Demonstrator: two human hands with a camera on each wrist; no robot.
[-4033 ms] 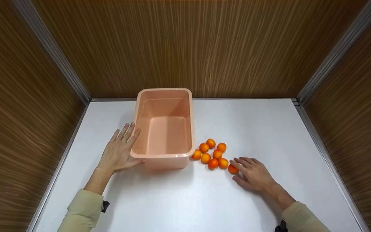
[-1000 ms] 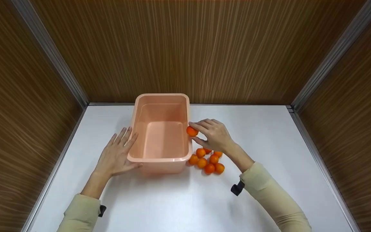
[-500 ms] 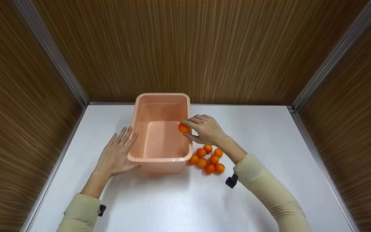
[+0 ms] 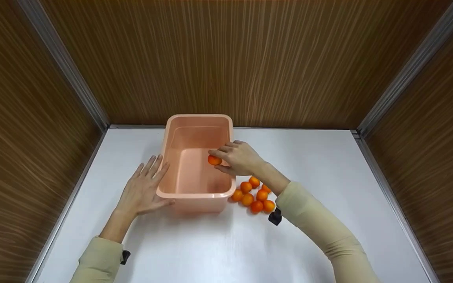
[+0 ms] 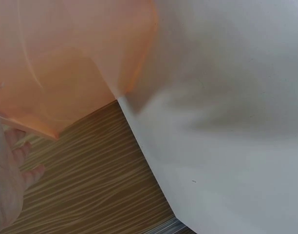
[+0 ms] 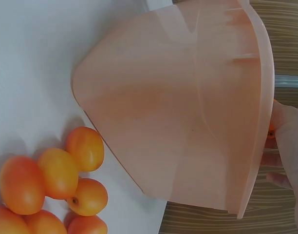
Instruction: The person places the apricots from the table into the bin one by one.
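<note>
A pink plastic tub (image 4: pixel 166 169) stands on the white table, its outer wall (image 6: pixel 178 112) filling the right wrist view. My right hand (image 4: pixel 236 159) reaches over the tub's right rim and pinches a small orange fruit (image 4: pixel 214 160) above the tub's inside. My left hand (image 4: pixel 144 186) lies flat with straight fingers against the tub's left wall, thumb at the near corner. Several more orange fruits (image 4: pixel 255 194) lie in a cluster on the table right of the tub; the right wrist view shows these fruits (image 6: pixel 56 183) close up. In the left wrist view the tub (image 5: pixel 66 63) sits at upper left.
Wooden walls (image 4: pixel 226 59) with metal corner strips close in the white table (image 4: pixel 328 177) at the back, left and right. Bare table surface stretches to the right of the fruits and in front of the tub.
My right hand has carried the orange fruit leftward, from the tub's right rim to over its inside. The left hand has stayed on the tub's left wall.
</note>
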